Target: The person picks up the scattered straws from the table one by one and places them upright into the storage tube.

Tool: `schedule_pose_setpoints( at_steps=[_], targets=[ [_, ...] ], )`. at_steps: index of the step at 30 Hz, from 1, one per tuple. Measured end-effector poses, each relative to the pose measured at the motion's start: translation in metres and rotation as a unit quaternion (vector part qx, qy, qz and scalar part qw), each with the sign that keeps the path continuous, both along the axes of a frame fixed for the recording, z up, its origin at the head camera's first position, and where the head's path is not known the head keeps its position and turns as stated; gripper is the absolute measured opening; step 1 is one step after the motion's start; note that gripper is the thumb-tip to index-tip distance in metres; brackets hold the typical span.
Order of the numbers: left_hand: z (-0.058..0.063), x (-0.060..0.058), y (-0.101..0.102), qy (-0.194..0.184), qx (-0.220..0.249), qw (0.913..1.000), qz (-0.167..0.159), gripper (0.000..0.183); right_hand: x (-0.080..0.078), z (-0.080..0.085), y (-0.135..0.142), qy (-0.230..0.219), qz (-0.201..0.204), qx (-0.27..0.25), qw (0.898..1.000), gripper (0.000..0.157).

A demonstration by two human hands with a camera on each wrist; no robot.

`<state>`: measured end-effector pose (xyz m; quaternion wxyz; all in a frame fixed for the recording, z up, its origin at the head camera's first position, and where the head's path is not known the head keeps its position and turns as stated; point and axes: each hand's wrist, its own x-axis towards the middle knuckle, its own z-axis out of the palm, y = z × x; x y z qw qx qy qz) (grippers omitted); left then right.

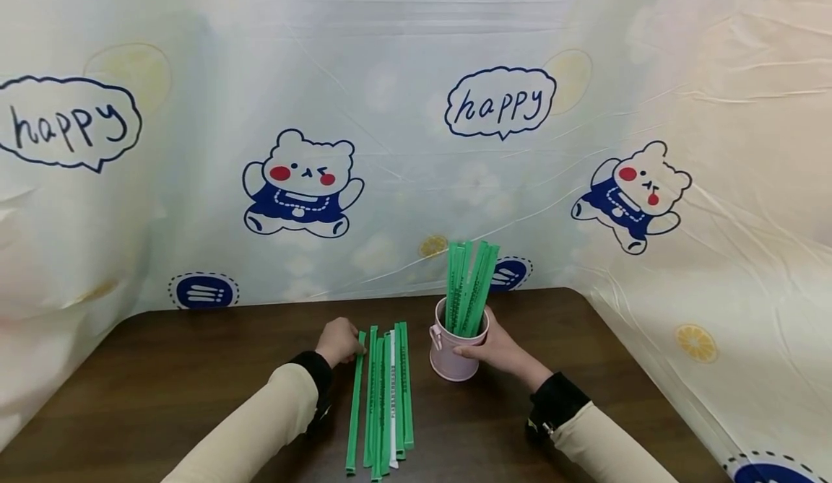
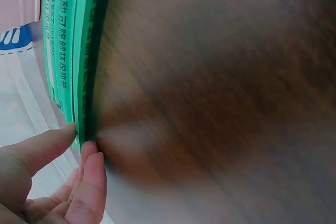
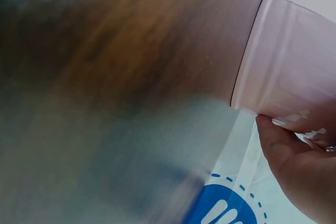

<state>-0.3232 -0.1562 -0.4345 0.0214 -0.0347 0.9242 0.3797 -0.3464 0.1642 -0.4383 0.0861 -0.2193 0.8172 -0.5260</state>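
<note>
Brown table (image 1: 162, 389) — green sticks (image 1: 379, 396) between hands, left (image 1: 338, 342) pinching one, right (image 1: 500, 347) gripping pink bucket (image 1: 453, 359).

One bucket (image 1: 453, 362), one white strip (image 1: 393, 412), at least ten green strips (image 1: 356, 405), two bears (image 1: 298, 193)

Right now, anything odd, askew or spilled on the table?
Mildly: the slim white printed strip lying among slim green printed strips on the dark brown wood-grain table is the only white one. Those strips' ends are also staggered rather than lined up. The pale pink round bucket stands upright; no spill shows.
</note>
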Motion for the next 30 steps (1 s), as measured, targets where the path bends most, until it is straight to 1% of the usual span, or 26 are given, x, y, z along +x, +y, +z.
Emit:
schedule_pose_setpoints(
  at_steps=[1,3,4,5,7,12,13,16,19,21,24,27,30],
  targets=[
    [-0.001,-0.001,0.001,0.002,-0.001,1.0,0.001,0.034,0.0,0.0,0.0,-0.001,-0.001,0.001,1.0,0.1],
    [0.0,-0.002,0.002,-0.002,-0.002,1.0,0.003,0.05,0.0,-0.001,0.0,-0.002,-0.001,0.002,1.0,0.1],
    [0.0,-0.002,0.003,-0.007,-0.001,1.0,0.005,0.055,0.0,-0.001,0.001,-0.002,0.0,0.001,1.0,0.1],
    [0.0,-0.003,0.004,-0.01,-0.001,0.9999,0.007,0.056,0.0,-0.001,0.001,-0.003,0.0,0.0,1.0,0.1],
    [0.002,-0.003,0.004,-0.021,0.0,0.9997,0.015,0.049,0.0,-0.001,0.001,-0.002,0.004,-0.003,1.0,0.1],
    [0.004,-0.004,0.004,-0.047,0.012,0.9983,0.032,0.017,0.0,-0.002,0.001,0.001,0.006,-0.008,1.0,0.099],
    [0.004,-0.005,0.003,-0.052,0.017,0.9979,0.034,0.014,0.0,-0.002,0.001,-0.001,0.006,-0.009,1.0,0.099],
    [0.004,-0.007,-0.001,-0.066,0.05,0.9956,0.044,0.01,0.0,-0.002,0.0,0.0,0.01,-0.009,1.0,0.099],
    [0.007,-0.011,-0.008,-0.074,0.1,0.9909,0.051,0.007,0.0,-0.002,0.0,0.003,0.014,-0.01,1.0,0.1],
    [0.014,-0.013,-0.012,-0.073,0.133,0.9871,0.05,0.006,-0.002,-0.002,0.0,0.006,0.014,-0.01,1.0,0.1],
    [0.029,-0.015,-0.018,-0.064,0.155,0.9853,0.034,0.009,-0.003,-0.002,0.001,0.005,0.011,-0.011,1.0,0.099],
    [0.049,-0.016,-0.022,-0.046,0.166,0.9848,0.016,0.015,-0.004,-0.002,0.002,0.003,0.009,-0.009,1.0,0.099],
    [0.072,-0.02,-0.023,-0.028,0.167,0.9855,0.007,0.029,-0.004,-0.002,0.002,0.003,0.009,-0.006,1.0,0.099]
  ],
)
